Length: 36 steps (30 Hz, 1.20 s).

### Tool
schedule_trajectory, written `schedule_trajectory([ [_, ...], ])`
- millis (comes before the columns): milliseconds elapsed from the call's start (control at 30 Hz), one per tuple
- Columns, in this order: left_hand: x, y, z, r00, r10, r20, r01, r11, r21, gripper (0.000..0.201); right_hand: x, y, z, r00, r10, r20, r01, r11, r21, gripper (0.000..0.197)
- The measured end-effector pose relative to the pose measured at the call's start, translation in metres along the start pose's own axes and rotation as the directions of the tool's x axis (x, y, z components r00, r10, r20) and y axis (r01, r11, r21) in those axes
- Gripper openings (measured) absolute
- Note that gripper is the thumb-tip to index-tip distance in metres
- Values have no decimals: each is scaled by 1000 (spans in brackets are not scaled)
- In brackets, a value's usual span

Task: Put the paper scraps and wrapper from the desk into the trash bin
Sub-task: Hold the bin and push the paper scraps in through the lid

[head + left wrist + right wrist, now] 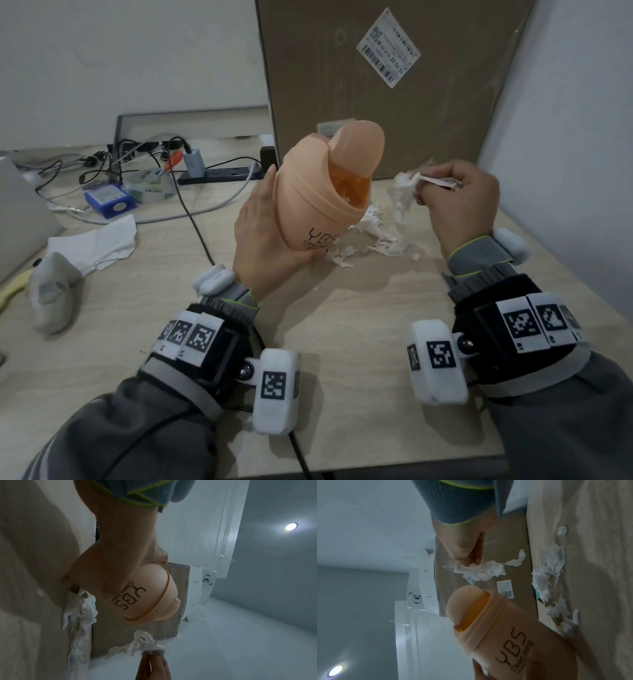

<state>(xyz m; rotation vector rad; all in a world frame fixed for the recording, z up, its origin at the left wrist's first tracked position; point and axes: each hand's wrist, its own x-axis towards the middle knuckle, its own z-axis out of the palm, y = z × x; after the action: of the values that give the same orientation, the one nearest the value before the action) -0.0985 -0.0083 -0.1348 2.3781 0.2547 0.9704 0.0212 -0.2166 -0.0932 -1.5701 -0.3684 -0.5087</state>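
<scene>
The left hand [263, 236] is gripping the little peach trash bin [329, 192], holding it tilted above the surface [342, 325] with its flap lid swung open. The right hand [459, 202] is pinching a wad of white paper scraps and wrapper [407, 185] just beside the bin's opening. More torn scraps [373, 236] are lying on the surface under the bin, in front of a cardboard box [376, 85].

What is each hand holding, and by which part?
The left hand grips the trash bin around its lower body. The right hand pinches a bunch of paper scraps at one end.
</scene>
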Motion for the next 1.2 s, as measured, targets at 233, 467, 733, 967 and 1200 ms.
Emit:
schedule_trajectory([
  [233,-4,7,0,997,78,29,-79,997,22,124,-19,-14,12,970,-200,137,198,980,25,20],
  [467,-4,6,4,992,120,44,-119,993,-26,119,-31,-11,23,905,-288,312,322,945,-62,17],
  [733,-3,5,5,994,100,37,-98,994,-47,125,-29,-14,25,885,-189,425,264,956,-125,19],
  [967,-4,5,5,992,109,63,-106,993,-45,126,-23,-1,23,925,-154,348,257,927,-274,16],
  [1200,-4,5,5,995,80,61,-75,994,-78,127,-24,-8,21,939,-73,335,139,974,-176,20],
])
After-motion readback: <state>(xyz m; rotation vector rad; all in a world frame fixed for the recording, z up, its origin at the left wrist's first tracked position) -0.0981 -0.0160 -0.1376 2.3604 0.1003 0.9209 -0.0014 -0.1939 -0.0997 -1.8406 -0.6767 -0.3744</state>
